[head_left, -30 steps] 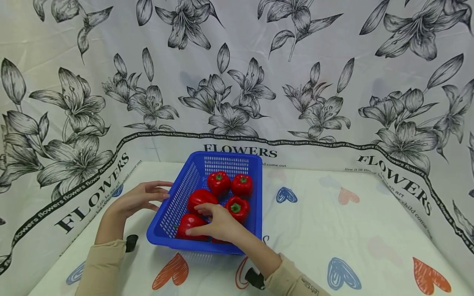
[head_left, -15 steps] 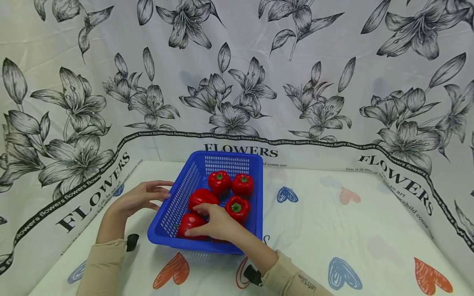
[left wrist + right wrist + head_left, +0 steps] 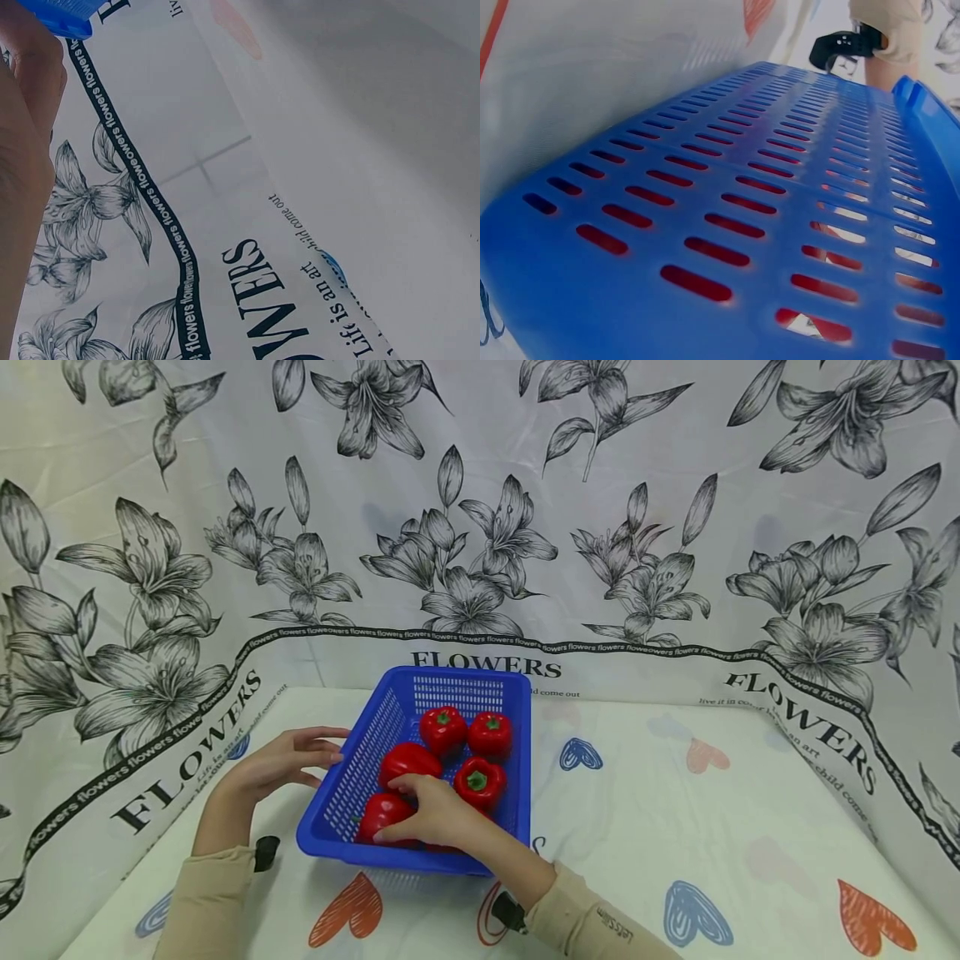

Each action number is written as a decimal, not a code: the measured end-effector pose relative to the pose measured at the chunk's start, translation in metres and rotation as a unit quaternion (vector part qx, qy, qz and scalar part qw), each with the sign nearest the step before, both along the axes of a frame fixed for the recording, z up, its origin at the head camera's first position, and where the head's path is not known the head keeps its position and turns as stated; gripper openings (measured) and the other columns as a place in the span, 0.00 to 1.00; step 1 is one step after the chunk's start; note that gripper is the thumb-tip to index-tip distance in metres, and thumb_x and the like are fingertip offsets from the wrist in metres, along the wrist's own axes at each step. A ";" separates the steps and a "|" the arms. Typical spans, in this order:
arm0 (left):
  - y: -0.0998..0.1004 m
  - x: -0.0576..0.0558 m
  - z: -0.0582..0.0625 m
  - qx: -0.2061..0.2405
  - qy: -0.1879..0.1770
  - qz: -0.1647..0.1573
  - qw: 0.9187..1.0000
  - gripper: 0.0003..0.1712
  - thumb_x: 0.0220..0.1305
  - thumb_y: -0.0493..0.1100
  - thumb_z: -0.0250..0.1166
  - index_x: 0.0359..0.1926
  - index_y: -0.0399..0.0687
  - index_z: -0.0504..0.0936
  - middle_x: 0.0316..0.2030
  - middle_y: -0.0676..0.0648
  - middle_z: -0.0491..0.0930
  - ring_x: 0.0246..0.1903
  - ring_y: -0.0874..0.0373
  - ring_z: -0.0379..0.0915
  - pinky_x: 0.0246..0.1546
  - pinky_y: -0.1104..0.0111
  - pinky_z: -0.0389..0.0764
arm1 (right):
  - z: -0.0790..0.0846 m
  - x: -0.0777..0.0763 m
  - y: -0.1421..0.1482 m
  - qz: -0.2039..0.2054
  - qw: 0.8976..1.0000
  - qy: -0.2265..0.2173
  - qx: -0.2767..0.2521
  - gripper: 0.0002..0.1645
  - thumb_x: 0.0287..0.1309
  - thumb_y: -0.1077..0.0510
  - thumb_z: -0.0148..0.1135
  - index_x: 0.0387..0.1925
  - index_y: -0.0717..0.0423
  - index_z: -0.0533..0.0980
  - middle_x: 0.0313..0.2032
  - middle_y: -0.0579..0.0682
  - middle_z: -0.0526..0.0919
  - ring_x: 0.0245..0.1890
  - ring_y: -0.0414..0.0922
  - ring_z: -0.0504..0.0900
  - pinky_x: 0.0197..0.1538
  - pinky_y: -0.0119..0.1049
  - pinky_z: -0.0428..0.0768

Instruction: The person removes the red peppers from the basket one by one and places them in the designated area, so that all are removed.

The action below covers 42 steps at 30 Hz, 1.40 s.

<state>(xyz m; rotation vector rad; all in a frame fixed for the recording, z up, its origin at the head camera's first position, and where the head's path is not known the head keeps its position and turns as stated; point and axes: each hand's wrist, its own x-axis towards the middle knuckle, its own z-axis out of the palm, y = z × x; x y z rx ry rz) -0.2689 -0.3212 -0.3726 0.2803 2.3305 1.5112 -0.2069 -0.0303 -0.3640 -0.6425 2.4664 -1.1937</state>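
Note:
A blue slotted plastic basket point(image 3: 522, 727) holds several red bell peppers. In the head view my right hand point(image 3: 442, 817) reaches over the near rim and grips the near-left bell pepper point(image 3: 381, 817), thumb on its near side and fingers curved over the far side. Another bell pepper point(image 3: 405, 763) lies just beyond those fingertips. My left hand point(image 3: 281, 763) touches the basket's left rim with extended fingers. The left wrist view catches part of the left hand point(image 3: 34, 67) beside a basket corner point(image 3: 71, 21). Only the basket's outer wall point(image 3: 555, 300) fills the right wrist view, hiding the right hand.
Three more bell peppers with green stems, the far-left one point(image 3: 442, 732), the far-right one point(image 3: 491, 737) and the one at the right point(image 3: 480, 783), stand in the basket. The table wears a white heart-print cloth point(image 3: 630, 827). A flower-print curtain point(image 3: 480, 435) rises behind.
Hands, basket and peppers keep nearly the same places. The right hand and forearm have shifted very slightly, and the head view has moved a little.

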 end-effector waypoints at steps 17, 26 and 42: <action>-0.001 -0.001 -0.002 -0.011 0.007 0.018 1.000 0.36 0.67 0.47 0.62 0.71 0.40 0.62 0.50 0.44 0.81 0.44 0.56 0.82 0.44 0.58 0.84 | -0.007 -0.001 -0.012 0.008 0.997 0.036 0.064 0.42 0.47 0.53 0.76 0.65 0.50 0.70 0.58 0.49 0.80 0.57 0.47 0.79 0.56 0.46 0.81; 0.000 -0.002 -0.002 -0.014 0.008 0.013 1.000 0.36 0.67 0.46 0.61 0.71 0.40 0.62 0.53 0.41 0.80 0.46 0.55 0.82 0.44 0.57 0.84 | -0.008 0.000 -0.015 0.007 0.996 0.040 0.079 0.44 0.48 0.55 0.76 0.68 0.49 0.68 0.59 0.49 0.79 0.58 0.47 0.78 0.56 0.46 0.81; 0.000 -0.004 -0.002 -0.012 0.005 0.007 1.000 0.36 0.67 0.46 0.61 0.71 0.40 0.61 0.54 0.40 0.79 0.46 0.56 0.81 0.45 0.57 0.84 | -0.007 0.003 -0.015 -0.001 0.994 0.051 0.096 0.42 0.48 0.56 0.75 0.66 0.54 0.70 0.56 0.50 0.82 0.54 0.46 0.81 0.55 0.43 0.82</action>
